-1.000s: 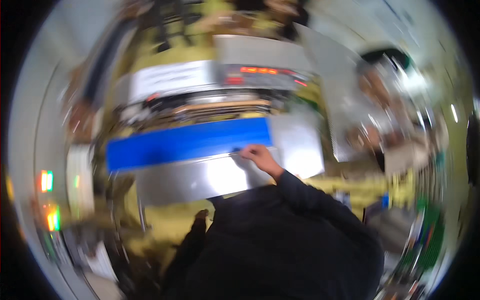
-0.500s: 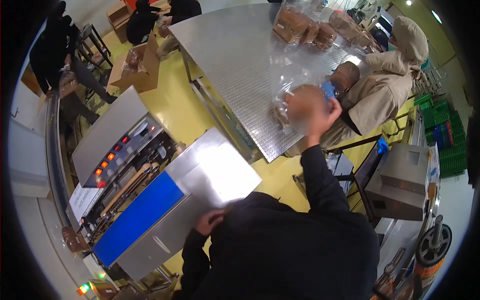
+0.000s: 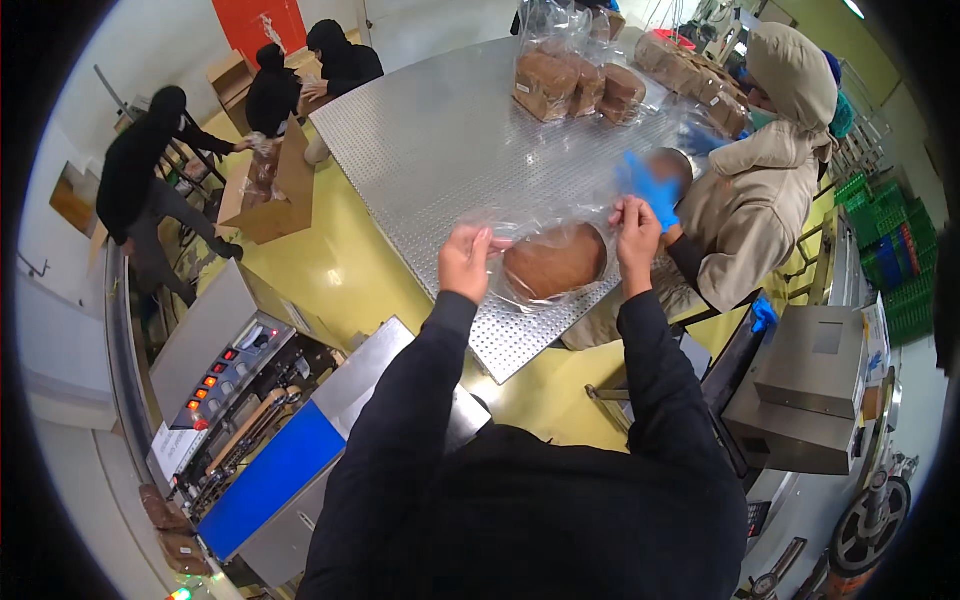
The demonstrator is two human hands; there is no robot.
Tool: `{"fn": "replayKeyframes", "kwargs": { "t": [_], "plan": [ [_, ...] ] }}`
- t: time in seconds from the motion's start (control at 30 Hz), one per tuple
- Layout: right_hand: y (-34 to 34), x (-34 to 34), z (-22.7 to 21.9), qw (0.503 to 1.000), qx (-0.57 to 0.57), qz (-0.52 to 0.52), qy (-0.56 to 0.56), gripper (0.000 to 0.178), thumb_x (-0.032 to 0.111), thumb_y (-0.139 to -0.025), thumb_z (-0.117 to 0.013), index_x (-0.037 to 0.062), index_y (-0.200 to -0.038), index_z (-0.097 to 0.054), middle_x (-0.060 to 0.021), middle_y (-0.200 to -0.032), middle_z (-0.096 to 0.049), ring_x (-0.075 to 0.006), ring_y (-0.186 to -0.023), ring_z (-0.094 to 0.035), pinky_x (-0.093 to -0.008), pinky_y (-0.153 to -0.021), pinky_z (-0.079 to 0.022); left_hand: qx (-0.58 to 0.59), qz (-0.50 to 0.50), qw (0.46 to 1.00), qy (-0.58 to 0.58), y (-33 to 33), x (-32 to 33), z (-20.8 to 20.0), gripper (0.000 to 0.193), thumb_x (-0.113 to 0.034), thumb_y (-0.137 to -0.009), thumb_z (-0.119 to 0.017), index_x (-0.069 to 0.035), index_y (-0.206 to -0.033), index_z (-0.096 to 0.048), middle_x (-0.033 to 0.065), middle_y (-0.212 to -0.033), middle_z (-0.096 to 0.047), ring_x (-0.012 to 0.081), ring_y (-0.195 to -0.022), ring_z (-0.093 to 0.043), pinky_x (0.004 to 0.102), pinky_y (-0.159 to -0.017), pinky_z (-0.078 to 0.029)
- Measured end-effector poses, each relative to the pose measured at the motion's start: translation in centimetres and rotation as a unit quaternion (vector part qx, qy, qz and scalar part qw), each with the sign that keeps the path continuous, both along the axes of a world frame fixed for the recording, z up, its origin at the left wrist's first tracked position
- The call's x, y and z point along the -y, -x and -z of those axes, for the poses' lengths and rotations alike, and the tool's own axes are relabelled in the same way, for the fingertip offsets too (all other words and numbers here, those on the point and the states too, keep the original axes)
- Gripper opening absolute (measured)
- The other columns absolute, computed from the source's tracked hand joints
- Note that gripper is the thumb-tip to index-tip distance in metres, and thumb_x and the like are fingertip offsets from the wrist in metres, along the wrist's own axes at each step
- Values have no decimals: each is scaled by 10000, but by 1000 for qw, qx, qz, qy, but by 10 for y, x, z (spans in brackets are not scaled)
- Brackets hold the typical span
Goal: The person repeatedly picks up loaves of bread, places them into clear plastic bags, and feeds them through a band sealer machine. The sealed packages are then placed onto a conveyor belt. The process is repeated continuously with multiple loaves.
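Note:
A round brown bread loaf [image 3: 555, 264] lies inside a clear plastic bag [image 3: 516, 292] over the near corner of the metal table. My left hand [image 3: 465, 262] is closed on the bag's left edge, thumb against fingers. On the other side, my right hand [image 3: 636, 240] pinches the bag's right edge. The plastic stretches between both hands, and the loaf hangs or rests between them; its contact with the table cannot be made out. Just beyond my right hand, a co-worker's blue-gloved hand [image 3: 650, 192] is blurred beside another brown loaf [image 3: 672, 172].
Several bagged loaves [image 3: 560, 85] stand on the dimpled metal table [image 3: 420, 140]. A machine with a blue belt [image 3: 275, 480] and lit buttons is at the left. People in black work near an open cardboard box [image 3: 285, 205]. Green crates [image 3: 885, 235] are stacked at the right.
My left hand has come up from beside the machine to grip the bag's left edge. My right hand has shifted from over the loaf to the bag's right edge.

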State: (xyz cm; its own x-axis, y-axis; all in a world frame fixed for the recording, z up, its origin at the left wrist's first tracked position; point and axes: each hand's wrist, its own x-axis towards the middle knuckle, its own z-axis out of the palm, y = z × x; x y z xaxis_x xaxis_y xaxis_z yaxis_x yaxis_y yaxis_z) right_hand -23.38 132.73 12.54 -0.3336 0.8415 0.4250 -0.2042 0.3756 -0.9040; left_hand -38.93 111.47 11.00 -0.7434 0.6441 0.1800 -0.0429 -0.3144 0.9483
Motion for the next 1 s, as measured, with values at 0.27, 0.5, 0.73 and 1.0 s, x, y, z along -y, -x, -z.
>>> {"fn": "replayKeyframes", "kwargs": {
  "t": [0.27, 0.5, 0.73, 1.0],
  "plan": [
    [15, 129, -41, 980, -83, -165, 72, 191, 202, -965, -477, 58, -840, -504, 0, -699, -497, -63, -544, -433, -210, -510, -363, -112, -79, 988, 72, 6, 188, -61, 474, -318, -996, -355, 45, -828, -610, 165, -791, -671, 211, -744, -660, 298, -679, -524],
    [52, 272, 28, 937, -65, -294, 176, 187, 188, -970, -442, 52, -849, -481, -62, -799, -571, -114, -735, -522, -258, -715, -430, -69, -281, 952, 102, -1, 340, -28, 246, -204, -946, -501, 28, -943, -581, 137, -890, -643, 204, -696, -652, 288, -614, -506],
    [41, 341, 8, 938, -27, -343, 35, 143, 66, -903, -531, 12, -1035, -537, -95, -882, -602, -140, -823, -577, -262, -698, -451, -57, -350, 932, 68, -27, 397, -19, 272, -186, -966, -446, 54, -926, -569, 146, -868, -638, 215, -692, -656, 286, -629, -512],
    [36, 350, -16, 962, -17, -270, 40, 49, 25, -879, -569, -16, -866, -594, -71, -762, -609, -129, -698, -571, -251, -671, -453, -76, -272, 959, 17, -34, 427, -36, 222, -111, -959, -424, 48, -890, -563, 160, -866, -631, 220, -807, -637, 326, -766, -499]
  ]
}}
